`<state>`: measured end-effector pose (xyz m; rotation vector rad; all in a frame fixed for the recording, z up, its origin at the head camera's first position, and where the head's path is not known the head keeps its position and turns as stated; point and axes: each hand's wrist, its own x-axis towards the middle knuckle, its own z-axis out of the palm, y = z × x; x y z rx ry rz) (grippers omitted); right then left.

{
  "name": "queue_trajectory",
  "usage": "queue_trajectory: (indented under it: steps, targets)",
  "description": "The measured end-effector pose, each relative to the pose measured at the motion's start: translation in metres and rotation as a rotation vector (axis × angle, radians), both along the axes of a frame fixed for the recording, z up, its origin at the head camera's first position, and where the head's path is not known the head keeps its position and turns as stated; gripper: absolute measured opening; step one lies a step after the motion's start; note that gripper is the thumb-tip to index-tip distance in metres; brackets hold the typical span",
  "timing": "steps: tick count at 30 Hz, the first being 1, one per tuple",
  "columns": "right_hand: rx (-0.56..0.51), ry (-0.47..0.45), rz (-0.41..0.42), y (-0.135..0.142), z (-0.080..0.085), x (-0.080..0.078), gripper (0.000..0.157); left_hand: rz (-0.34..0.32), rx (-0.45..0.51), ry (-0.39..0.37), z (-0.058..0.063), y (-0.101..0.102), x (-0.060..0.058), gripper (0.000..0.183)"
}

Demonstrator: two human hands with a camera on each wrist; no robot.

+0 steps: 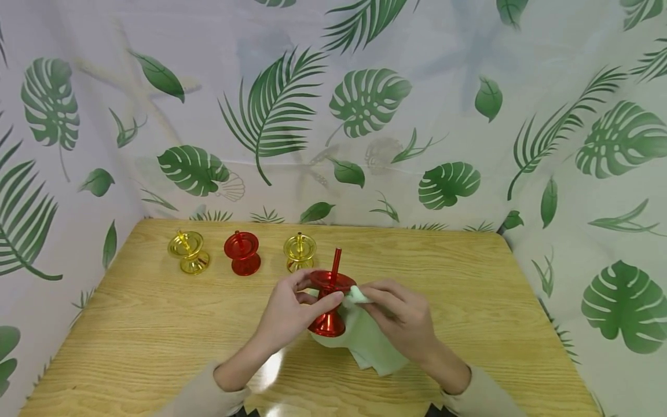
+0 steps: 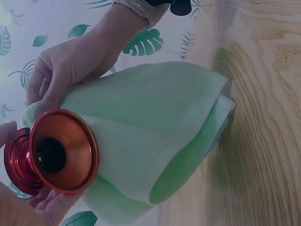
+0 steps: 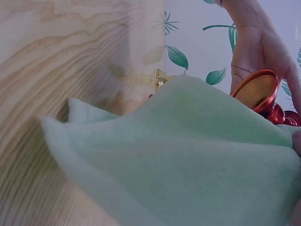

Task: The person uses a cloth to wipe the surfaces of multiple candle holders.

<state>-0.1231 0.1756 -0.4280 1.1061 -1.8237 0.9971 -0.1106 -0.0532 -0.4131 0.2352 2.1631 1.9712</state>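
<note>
A shiny red metal candle holder (image 1: 330, 324), with a wide dish on top, a thin upright post and a flared foot, is held off the table in my left hand (image 1: 289, 310). The thumb lies across the front below the dish, and the fingers reach round behind. My right hand (image 1: 406, 318) pinches a pale green cloth (image 1: 367, 339) against the dish's right rim. Most of the cloth hangs down behind and beside the holder. In the left wrist view the hollow underside of the foot (image 2: 77, 155) faces the camera, with the cloth (image 2: 141, 113) spread alongside.
Along the back left of the wooden table (image 1: 172, 336) stand a gold candle holder (image 1: 194, 263), a red candle holder (image 1: 246, 264) and another gold candle holder (image 1: 299, 249). A leaf-printed white sheet (image 1: 292, 191) rises behind the table's back edge.
</note>
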Motion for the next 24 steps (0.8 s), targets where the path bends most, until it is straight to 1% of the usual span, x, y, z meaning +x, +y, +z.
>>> queue_trajectory:
  steps: [3, 6, 9, 12, 16, 18, 21, 24]
  targets:
    - [-0.03, -0.014, -0.022, 0.001, 0.001, -0.001, 0.027, -0.042, 0.017, 0.016, -0.001, -0.003, 0.0, 0.065]
    - [-0.049, -0.026, -0.034, 0.003, 0.001, -0.002, 0.029, -0.052, 0.042, 0.03, -0.001, -0.004, 0.001, 0.068]
    - [-0.043, -0.02, -0.037, 0.004, 0.001, -0.003, 0.03, -0.014, 0.048, 0.036, -0.002, -0.003, 0.002, 0.067]
    - [-0.012, 0.024, -0.045, 0.005, 0.001, -0.003, 0.028, 0.024, 0.054, 0.035, -0.002, 0.0, 0.002, 0.066]
    - [0.02, 0.089, -0.075, 0.003, 0.003, -0.003, 0.025, 0.043, 0.065, 0.039, -0.004, 0.003, 0.003, 0.065]
    - [0.026, 0.102, -0.09, 0.002, 0.005, -0.003, 0.024, 0.05, 0.065, 0.041, -0.005, 0.004, 0.004, 0.065]
    - [0.036, 0.12, -0.11, -0.001, 0.008, -0.003, 0.024, 0.082, 0.04, 0.054, -0.005, 0.007, 0.005, 0.065]
    - [0.053, 0.14, -0.118, -0.005, 0.013, -0.003, 0.023, 0.128, -0.021, 0.092, -0.006, 0.009, 0.007, 0.065]
